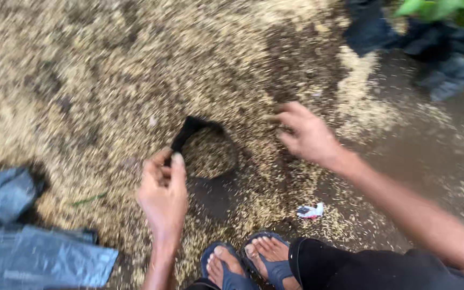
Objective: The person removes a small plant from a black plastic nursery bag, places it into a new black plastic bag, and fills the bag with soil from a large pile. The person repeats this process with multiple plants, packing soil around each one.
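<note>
Clearly left hand (163, 189) fingers pinch black bag (189, 131).

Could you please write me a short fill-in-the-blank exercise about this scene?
1. The left hand pinches the rim of a ____ bag lying open in the grain.
2. The right hand rests on the grain with nothing ____ in it.
3. The feet wear blue ____.
4. A small red-and-white ____ lies near the feet.

Missing words: black; held; sandals; wrapper
</note>
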